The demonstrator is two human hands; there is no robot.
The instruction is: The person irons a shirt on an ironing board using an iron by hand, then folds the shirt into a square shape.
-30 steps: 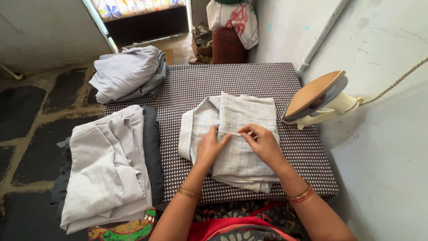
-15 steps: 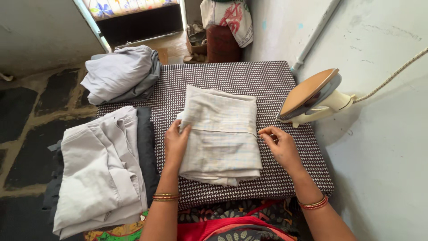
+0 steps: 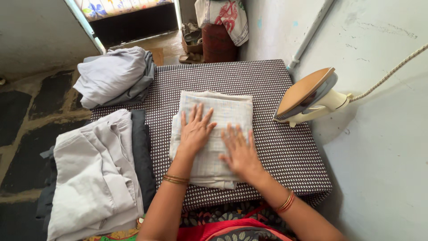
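Now both hands lie flat, fingers spread, holding nothing, on the folded cloth [image 3: 223,111] in the middle of the surface [image 3: 285,151]. Its long axis runs away from the person; left hand [image 3: 195,129] is farther up, right hand [image 3: 240,154] nearer the close edge.

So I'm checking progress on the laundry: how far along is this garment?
Done: the checked cloth lies folded into a rectangle on the table. In hand: left hand and right hand press flat on it. Left: the iron stands aside, and a crumpled pile waits.
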